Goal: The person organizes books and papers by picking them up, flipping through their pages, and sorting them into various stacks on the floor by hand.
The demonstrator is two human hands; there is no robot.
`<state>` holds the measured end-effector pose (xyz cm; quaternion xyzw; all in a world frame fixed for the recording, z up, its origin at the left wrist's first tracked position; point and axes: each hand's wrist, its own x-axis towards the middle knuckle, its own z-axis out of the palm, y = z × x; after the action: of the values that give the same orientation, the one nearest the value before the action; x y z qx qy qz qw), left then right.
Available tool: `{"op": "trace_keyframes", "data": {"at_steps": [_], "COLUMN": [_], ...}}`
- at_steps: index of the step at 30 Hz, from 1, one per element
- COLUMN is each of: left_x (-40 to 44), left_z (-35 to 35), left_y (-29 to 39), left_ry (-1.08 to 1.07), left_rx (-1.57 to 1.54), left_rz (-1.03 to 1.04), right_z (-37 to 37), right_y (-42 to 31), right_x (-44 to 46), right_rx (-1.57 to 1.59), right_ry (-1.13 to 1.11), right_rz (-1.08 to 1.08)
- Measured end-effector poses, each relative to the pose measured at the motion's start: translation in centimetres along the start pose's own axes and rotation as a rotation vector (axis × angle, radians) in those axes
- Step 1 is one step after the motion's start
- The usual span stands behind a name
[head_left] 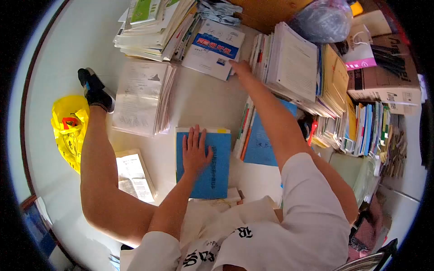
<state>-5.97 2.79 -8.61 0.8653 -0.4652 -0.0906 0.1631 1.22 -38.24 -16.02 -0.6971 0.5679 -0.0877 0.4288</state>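
Note:
My left hand (pixel 195 152) lies flat with spread fingers on a blue-covered book (pixel 217 174) in front of me. Stretched forward, my right hand (pixel 240 68) touches the right edge of a white booklet with a blue band (pixel 210 49); its fingers are partly bent, and whether they grip the booklet is unclear. Left of the blue book stands a stack of printed papers (pixel 138 97). Another blue book (pixel 266 135) lies under my right forearm.
Tall paper piles stand at the back left (pixel 149 34) and right (pixel 294 63). A yellow bag (pixel 70 131) lies left beside my leg. An open book (pixel 133 176) is near my knee. Cardboard boxes (pixel 389 90) and a clear plastic bag (pixel 323 20) are at the right.

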Motion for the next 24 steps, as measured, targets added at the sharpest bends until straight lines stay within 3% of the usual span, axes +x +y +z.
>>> {"op": "trace_keyframes", "data": {"at_steps": [1,3,5,7,8,10,16,20,22,24], "left_x": [-0.1,0.4,0.3,0.0,0.5,0.6,0.5,0.4,0.2,0.1], "left_z": [-0.4,-0.5,-0.5,-0.6,-0.5,-1.0,-1.4,-1.8,-1.5,-1.4], "left_y": [0.2,0.1,-0.1,-0.2,-0.1,-0.1,0.2,0.3,0.0,0.0], "left_ry": [-0.014,-0.019,-0.045,-0.065,-0.073,-0.073,-0.084,-0.069,-0.074,-0.074], "left_rx": [-0.004,-0.004,-0.022,-0.027,-0.036,-0.044,-0.072,-0.095,-0.106,-0.119], "left_rz": [-0.004,-0.019,-0.016,-0.025,-0.029,-0.039,-0.046,-0.039,-0.042,-0.042], "right_z": [-0.1,-0.1,1.1,2.3,2.7,1.6,1.9,3.7,3.5,4.0], "right_y": [-0.6,-2.4,-2.5,-1.5,-1.8,-4.3,-5.4,-1.6,-0.7,3.5], "right_x": [0.2,2.0,2.5,3.2,4.4,2.4,1.9,5.5,6.1,7.0], "right_rx": [-0.005,0.45,0.435,0.897,0.892,0.658,0.743,0.914,0.72,0.729], "right_ry": [-0.014,-0.112,-0.089,-0.225,-0.235,-0.067,-0.116,-0.297,-0.3,-0.34], "right_rz": [0.004,0.246,0.222,0.011,0.005,0.199,0.148,0.091,0.246,0.208]}}
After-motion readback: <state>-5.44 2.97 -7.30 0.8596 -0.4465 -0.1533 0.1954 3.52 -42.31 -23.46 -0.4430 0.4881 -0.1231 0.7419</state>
